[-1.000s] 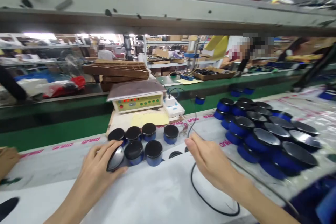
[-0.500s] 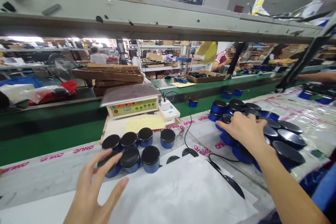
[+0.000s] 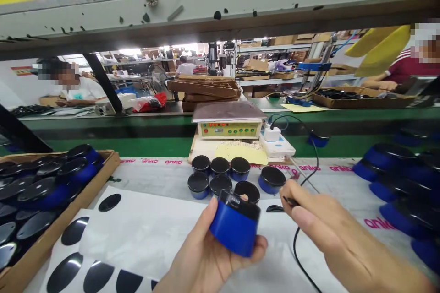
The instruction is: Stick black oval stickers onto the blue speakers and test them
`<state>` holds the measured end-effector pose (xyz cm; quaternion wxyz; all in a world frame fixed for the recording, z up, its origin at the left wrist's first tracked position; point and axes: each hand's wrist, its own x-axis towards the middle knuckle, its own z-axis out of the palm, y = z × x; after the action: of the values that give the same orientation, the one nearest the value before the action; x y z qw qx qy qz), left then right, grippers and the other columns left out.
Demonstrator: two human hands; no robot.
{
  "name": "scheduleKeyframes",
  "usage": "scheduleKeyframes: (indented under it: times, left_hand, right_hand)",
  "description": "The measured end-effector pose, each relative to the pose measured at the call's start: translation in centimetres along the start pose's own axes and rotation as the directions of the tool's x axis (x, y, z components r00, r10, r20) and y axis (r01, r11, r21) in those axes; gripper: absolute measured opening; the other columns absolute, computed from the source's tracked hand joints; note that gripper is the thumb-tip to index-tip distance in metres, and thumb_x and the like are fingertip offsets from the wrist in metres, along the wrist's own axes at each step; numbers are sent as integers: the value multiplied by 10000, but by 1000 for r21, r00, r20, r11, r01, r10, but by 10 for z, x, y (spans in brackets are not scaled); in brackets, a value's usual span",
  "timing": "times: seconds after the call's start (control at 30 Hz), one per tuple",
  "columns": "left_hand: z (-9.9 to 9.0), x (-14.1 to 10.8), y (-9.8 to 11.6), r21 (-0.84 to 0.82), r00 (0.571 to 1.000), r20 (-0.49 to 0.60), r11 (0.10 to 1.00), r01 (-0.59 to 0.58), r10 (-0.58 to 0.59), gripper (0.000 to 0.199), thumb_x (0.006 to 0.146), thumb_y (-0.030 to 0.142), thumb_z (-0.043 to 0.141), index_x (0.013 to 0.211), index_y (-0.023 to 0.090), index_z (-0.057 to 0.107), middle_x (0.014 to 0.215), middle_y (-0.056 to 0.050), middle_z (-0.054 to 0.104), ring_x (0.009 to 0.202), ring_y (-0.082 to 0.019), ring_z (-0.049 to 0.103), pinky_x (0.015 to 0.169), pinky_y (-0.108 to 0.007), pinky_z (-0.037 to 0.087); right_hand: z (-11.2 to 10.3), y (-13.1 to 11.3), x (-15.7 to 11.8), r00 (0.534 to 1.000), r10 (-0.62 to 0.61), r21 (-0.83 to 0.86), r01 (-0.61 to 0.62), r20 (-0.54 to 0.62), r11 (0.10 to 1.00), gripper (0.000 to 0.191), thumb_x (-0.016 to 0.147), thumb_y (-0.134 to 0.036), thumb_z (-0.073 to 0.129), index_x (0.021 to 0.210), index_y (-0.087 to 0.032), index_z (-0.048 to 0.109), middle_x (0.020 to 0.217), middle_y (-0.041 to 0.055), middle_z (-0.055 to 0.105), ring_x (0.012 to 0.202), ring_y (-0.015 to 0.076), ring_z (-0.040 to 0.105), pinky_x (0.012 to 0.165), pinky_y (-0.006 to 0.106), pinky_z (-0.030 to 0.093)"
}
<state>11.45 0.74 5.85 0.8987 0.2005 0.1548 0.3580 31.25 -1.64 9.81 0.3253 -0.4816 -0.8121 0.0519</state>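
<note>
My left hand is closed around a blue round device with a black top, held tilted so its side shows a small socket marked DC5V. To its right, my right hand pinches the end of a black cable, with a dark plug tip pointing toward the device but apart from it. Behind the held piece, several similar blue and black devices stand in short rows, one a little aside. White sheets bearing black round discs lie under my hands.
On the left a cardboard box holds many devices; more stacked devices stand blurred at right. A tester with lit red lights and a white power strip sit behind. A shelf beam crosses above. Other people work beyond.
The view has swung left. My left hand, empty before, now holds a device. My right hand has left the stack at right and now grips the cable end.
</note>
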Motion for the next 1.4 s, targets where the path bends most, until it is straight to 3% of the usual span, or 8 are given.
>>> scheduleKeyframes:
  times: [0.17, 0.47, 0.6, 0.73, 0.9, 1.0, 1.1, 1.4]
  left_hand:
    - [-7, -8, 0, 65, 987, -59, 987, -149, 153, 304, 807, 402, 663, 1033, 204, 706, 1090, -71, 705, 963, -223, 679, 963, -393, 473]
    - [-8, -7, -7, 495, 952, -64, 838, -229, 298, 561, 721, 481, 712, 1204, 293, 499, 1145, -49, 643, 1059, -251, 617, 895, -372, 479]
    - [-12, -8, -12, 752, 867, -42, 587, -299, 496, 626, 720, 559, 701, 1209, 270, 438, 1112, -46, 633, 1020, -213, 615, 912, -322, 464]
    - [-23, -8, -18, 894, 795, 42, 333, -300, 605, 680, 740, 603, 658, 1259, 277, 362, 1168, -63, 575, 1028, -221, 606, 880, -332, 500]
    - [-26, -10, -5, 784, 582, 607, -528, -326, 541, 650, 821, 461, 636, 1361, 207, 378, 1224, -143, 452, 1166, -290, 504, 942, -420, 497]
    - [-8, -15, 7, 494, 460, 822, -821, -285, 335, 421, 821, 145, 655, 1223, 160, 531, 1090, -91, 445, 1162, -247, 483, 1019, -388, 472]
    - [10, -17, 11, 306, 383, 905, -911, -278, 187, 277, 795, 6, 596, 999, 189, 631, 926, -18, 387, 1042, -164, 506, 1145, -378, 348]
    - [5, -16, 10, 263, 402, 906, -924, -278, 137, 206, 816, 27, 570, 903, 193, 655, 968, -19, 418, 960, -136, 509, 1115, -427, 385]
  right_hand:
    - [11, -11, -6, 991, -130, -2, 130, 15, 992, 197, 986, -226, 376, 819, -235, 479, 684, -23, 549, 564, 118, 537, 515, 241, 397]
    - [18, -18, -5, 967, -222, -248, 186, -126, 951, 296, 965, -207, 437, 679, -194, 514, 565, -12, 484, 473, 124, 453, 442, 291, 267]
    - [22, -19, -12, 956, -260, -328, 203, -139, 923, 285, 938, -177, 474, 660, -191, 534, 539, -9, 484, 441, 131, 442, 423, 298, 256]
    - [26, -17, -12, 982, -169, -113, 158, -89, 981, 233, 952, -162, 420, 778, -180, 574, 584, -10, 538, 462, 126, 491, 415, 265, 334]
    - [32, -11, -15, 995, 55, 240, -74, 85, 968, 174, 934, -133, 436, 875, -244, 557, 728, -44, 638, 590, 97, 601, 561, 185, 470]
    - [40, -9, -21, 996, 83, 318, -92, 42, 944, 138, 924, -147, 458, 876, -246, 541, 755, -31, 646, 642, 113, 630, 608, 191, 502]
    - [46, -7, -26, 1000, 12, 309, -5, -20, 951, 143, 912, -124, 430, 873, -240, 503, 723, -30, 616, 614, 116, 616, 588, 192, 510]
    - [52, -5, -27, 996, -60, 227, 72, -59, 971, 178, 941, -140, 394, 826, -243, 482, 670, -42, 576, 565, 107, 594, 556, 185, 485]
